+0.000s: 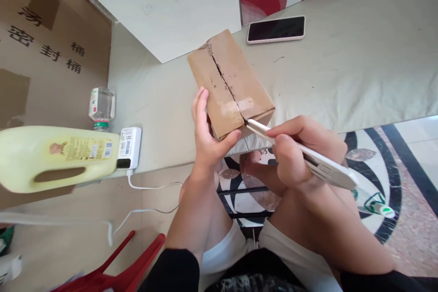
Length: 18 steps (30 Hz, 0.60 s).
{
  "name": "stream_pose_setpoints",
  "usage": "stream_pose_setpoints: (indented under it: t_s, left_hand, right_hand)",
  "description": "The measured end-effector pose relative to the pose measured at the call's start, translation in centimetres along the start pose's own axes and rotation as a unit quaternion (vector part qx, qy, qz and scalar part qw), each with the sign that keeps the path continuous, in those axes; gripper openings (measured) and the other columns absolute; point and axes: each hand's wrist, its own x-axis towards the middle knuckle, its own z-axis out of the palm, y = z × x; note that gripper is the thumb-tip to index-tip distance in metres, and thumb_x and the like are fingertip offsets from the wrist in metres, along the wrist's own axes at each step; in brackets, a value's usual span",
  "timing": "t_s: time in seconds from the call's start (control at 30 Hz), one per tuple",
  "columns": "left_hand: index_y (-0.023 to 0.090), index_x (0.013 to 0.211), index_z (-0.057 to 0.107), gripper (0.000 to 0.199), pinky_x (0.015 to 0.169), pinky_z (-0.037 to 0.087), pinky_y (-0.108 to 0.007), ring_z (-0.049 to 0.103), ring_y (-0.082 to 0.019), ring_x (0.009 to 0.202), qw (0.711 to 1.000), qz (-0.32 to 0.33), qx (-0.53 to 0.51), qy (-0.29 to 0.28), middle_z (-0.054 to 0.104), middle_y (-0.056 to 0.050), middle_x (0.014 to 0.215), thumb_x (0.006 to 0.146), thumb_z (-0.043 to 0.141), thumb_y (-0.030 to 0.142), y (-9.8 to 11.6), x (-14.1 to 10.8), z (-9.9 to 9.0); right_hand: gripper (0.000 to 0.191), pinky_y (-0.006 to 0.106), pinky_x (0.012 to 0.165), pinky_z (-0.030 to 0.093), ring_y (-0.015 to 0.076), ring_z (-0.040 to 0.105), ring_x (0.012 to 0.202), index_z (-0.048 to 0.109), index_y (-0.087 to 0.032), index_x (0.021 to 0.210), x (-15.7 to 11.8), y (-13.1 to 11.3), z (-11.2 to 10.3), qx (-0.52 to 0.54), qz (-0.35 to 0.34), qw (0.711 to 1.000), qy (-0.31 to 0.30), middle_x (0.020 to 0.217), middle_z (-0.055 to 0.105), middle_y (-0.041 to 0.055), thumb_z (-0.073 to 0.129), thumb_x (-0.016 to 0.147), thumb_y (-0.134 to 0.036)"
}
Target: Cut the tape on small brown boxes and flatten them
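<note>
A small brown cardboard box (pixel 241 73) rests on the cloth-covered surface, turned at an angle. Along its top runs a ragged, partly split seam with clear tape near the front end. My left hand (pixel 208 132) grips the box's left side, thumb at the near corner and fingers along the side. In my right hand (pixel 297 150) is a slim white utility knife (pixel 328 169), held in closed fingers. Its tip meets the front end of the seam; how far it goes in is hidden.
Behind the box stand a white carton (pixel 171 9) and a phone (pixel 276 29). At left are a large yellow jug (pixel 20 159), a clear bottle (pixel 104 105), a white power bank (pixel 132 143) with a cable and a big carton (pixel 85 0). A bottle (pixel 376 205) is by my right forearm.
</note>
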Motion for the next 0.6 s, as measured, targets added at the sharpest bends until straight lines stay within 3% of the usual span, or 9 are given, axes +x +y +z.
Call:
stream_pose_setpoints:
  t_s: [0.07,0.2,0.3,0.37,0.4,0.47,0.6]
  left_hand:
    - [0.031,0.151,0.039,0.095,0.127,0.023,-0.054,0.022,-0.038,0.156,1.000,-0.009,-0.001,0.003,0.032,-0.012,0.162,0.074,0.070,0.075,0.1,0.0,0.0]
    - [0.035,0.151,0.038,0.087,0.123,0.035,-0.049,0.032,-0.035,0.154,0.998,-0.043,-0.024,0.034,0.034,-0.008,0.163,0.079,0.062,0.077,-0.1,-0.3,0.2]
    - [0.033,0.145,0.046,0.068,0.121,0.039,-0.045,0.044,-0.030,0.147,0.986,-0.088,-0.041,0.135,0.047,-0.007,0.155,0.089,0.054,0.070,-0.9,-0.5,0.0]
    - [0.028,0.137,0.051,0.059,0.120,0.041,-0.044,0.050,-0.028,0.142,0.960,-0.131,-0.069,0.238,0.055,-0.008,0.147,0.092,0.052,0.065,-1.6,-0.2,-0.4]
    - [0.027,0.133,0.054,0.055,0.118,0.043,-0.044,0.052,-0.027,0.141,0.942,-0.154,-0.093,0.284,0.058,-0.008,0.143,0.092,0.052,0.063,-2.0,0.1,-0.7]
    - [0.025,0.122,0.058,0.045,0.114,0.047,-0.042,0.056,-0.026,0.136,0.906,-0.196,-0.150,0.344,0.065,-0.008,0.133,0.091,0.054,0.057,-2.7,0.7,-1.6]
    - [0.023,0.100,0.062,0.031,0.103,0.053,-0.035,0.065,-0.024,0.123,0.851,-0.266,-0.247,0.380,0.073,-0.007,0.114,0.085,0.062,0.050,-4.2,1.5,-3.5]
  right_hand:
    - [0.014,0.024,0.037,0.032,0.0073,0.039,0.037,0.063,-0.024,0.075,-0.2,0.2,0.1,0.027,-0.009,1.000,0.007,0.047,0.048,-0.0078,0.057,0.080,-0.012]
    - [0.010,0.025,0.036,0.034,0.0093,0.047,0.038,0.066,-0.024,0.087,-0.4,0.8,0.1,0.149,-0.056,0.986,-0.056,0.052,0.055,-0.0060,0.057,0.091,-0.026]
    - [0.012,0.025,0.039,0.040,0.0097,0.051,0.041,0.067,-0.025,0.093,-0.1,1.3,0.0,0.176,-0.073,0.981,0.022,0.056,0.056,-0.0056,0.056,0.096,-0.031]
    - [0.011,0.028,0.049,0.047,0.0119,0.057,0.051,0.068,-0.026,0.099,0.5,2.3,-0.2,0.076,-0.055,0.992,0.089,0.063,0.058,-0.0034,0.057,0.095,-0.030]
    - [0.013,0.031,0.056,0.050,0.0137,0.060,0.057,0.068,-0.026,0.103,0.8,3.0,-0.3,0.007,-0.041,0.995,0.090,0.068,0.060,-0.0016,0.059,0.094,-0.029]
    - [0.028,0.037,0.069,0.055,0.0185,0.064,0.071,0.066,-0.024,0.116,1.5,4.8,-0.2,-0.119,-0.010,0.992,0.028,0.081,0.065,0.0028,0.063,0.088,-0.028]
    - [0.058,0.051,0.086,0.055,0.0317,0.065,0.097,0.059,-0.019,0.134,1.7,8.4,0.7,-0.271,0.089,0.950,-0.131,0.103,0.068,0.0132,0.068,0.078,-0.035]
